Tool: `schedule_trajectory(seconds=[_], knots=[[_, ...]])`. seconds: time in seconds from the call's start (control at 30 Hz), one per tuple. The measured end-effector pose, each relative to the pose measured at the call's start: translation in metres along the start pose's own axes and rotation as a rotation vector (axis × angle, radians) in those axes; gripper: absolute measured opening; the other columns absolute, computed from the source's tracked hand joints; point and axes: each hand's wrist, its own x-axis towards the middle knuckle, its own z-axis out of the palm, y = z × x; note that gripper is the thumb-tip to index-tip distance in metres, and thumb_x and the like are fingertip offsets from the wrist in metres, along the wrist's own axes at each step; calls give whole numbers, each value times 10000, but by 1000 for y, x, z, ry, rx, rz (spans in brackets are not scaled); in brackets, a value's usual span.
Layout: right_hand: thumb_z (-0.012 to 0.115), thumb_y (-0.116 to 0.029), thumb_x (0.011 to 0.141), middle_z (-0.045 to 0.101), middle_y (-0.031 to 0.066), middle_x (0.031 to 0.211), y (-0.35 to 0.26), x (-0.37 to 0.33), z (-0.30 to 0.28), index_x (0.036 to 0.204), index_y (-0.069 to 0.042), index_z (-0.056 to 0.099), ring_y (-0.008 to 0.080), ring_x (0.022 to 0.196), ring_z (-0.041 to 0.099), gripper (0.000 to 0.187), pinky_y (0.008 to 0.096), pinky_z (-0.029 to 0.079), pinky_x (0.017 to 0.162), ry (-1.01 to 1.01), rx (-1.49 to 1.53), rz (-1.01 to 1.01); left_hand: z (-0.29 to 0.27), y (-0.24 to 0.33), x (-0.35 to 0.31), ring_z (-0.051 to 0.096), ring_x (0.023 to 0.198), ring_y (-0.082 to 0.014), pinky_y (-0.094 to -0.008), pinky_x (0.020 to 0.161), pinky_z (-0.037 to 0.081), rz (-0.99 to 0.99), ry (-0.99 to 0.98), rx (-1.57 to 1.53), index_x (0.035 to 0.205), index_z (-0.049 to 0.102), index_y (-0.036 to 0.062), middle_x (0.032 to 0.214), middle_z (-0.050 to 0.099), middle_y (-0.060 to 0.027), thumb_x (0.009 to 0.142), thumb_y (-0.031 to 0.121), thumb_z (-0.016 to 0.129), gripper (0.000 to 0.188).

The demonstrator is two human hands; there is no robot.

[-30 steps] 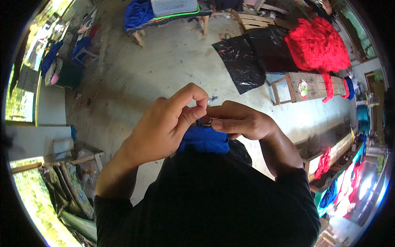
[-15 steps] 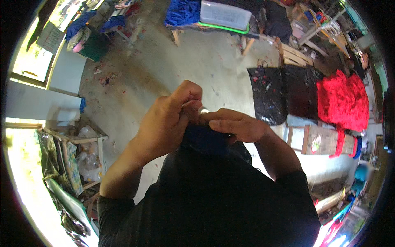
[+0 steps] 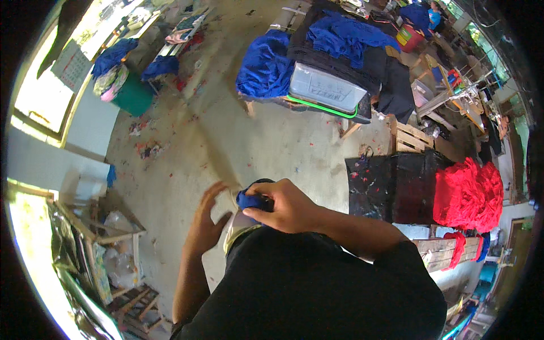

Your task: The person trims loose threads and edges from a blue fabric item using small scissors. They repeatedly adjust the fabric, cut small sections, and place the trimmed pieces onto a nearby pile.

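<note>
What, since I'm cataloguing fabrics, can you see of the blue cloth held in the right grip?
The blue cloth is a small, soft-looking bundle of fabric, bunched rather than spread flat, and darker where shaded. It is held up in front of the person's black shirt; the right grip closes on it from the right, fingers and thumb hiding part of it. The open left grip is to its left, apart from it. Its weave and any seams are too small to tell.
</note>
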Motion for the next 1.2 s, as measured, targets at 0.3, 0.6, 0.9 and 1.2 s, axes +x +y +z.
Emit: schedule_trajectory(seconds=[0.3,0.6,0.9,1.2], knots=[[794,-272,806,711,198,844,25,216,-132,1039,-54,685,415,804,687,337,470,518,710,67,-564,-36,-84,-37,273,625,809,-188,-316,727,496,76,-311,-178,992,699,-2,936,680,-110,767,119,867,305],[804,-296,820,722,202,946,29,413,-346,1011,-57,693,392,889,699,325,457,538,790,281,-710,114,-209,16,598,579,1086,-499,-524,902,484,580,313,535,1083,583,-9,1102,623,-288,787,-7,676,309],[586,77,766,672,206,957,16,509,-465,1094,-68,589,435,980,662,359,467,537,858,815,-726,-119,-243,120,776,643,879,-362,-438,791,495,827,519,439,990,644,-6,915,663,-175,874,46,636,127],[640,-112,865,710,196,1021,306,466,-372,1145,-71,651,396,969,684,283,491,529,833,264,-420,274,-99,-159,812,621,832,-290,-384,708,489,294,-58,420,921,629,66,909,639,-93,765,-102,582,235]])
